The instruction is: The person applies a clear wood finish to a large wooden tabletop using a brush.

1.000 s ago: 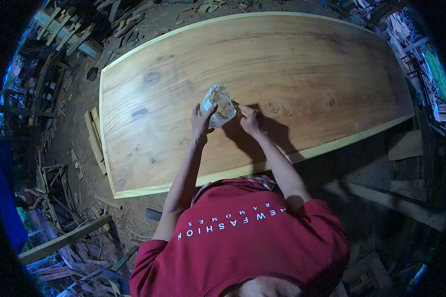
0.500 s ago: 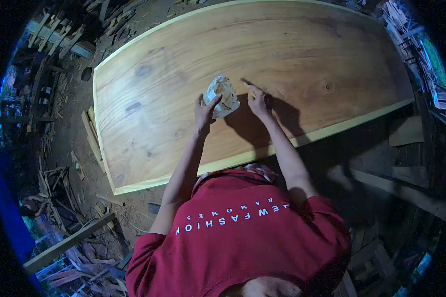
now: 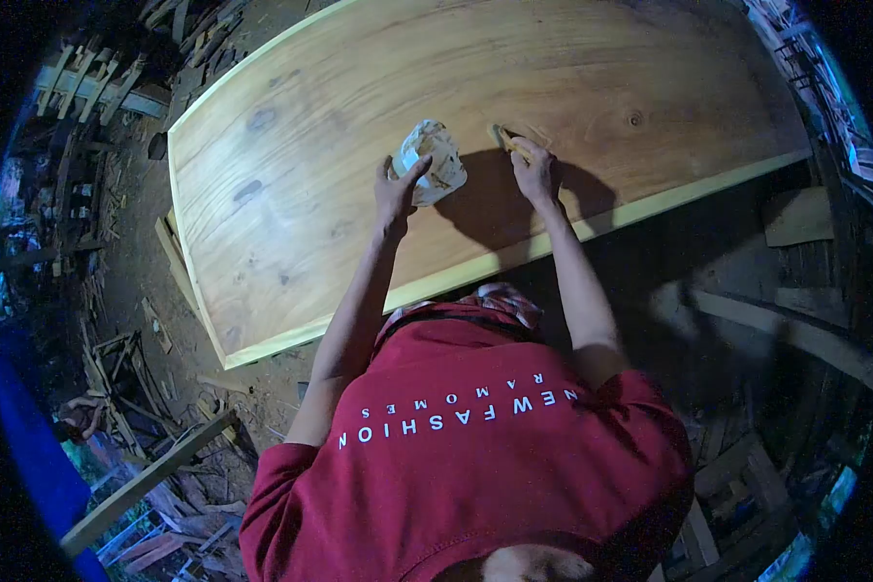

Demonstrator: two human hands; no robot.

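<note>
Gripping a crumpled wad [image 3: 430,160] in the left hand [image 3: 395,194], the right hand [image 3: 533,170] pinches a small tool [image 3: 507,139] against the slab [image 3: 291,233]; a slip could gouge it.

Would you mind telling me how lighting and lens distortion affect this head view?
Head view: fisheye bends the wooden slab edges; corners vignette black; hard light throws a dark shadow beside the right hand; the surrounding floor is dim.

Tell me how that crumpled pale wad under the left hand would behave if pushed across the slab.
The crumpled wad looks soft and creased, so it would probably squash and flop rather than hold shape. It seems light for its bulk, resting under the left hand. On the smooth wooden slab it would likely slide, not roll.
</note>
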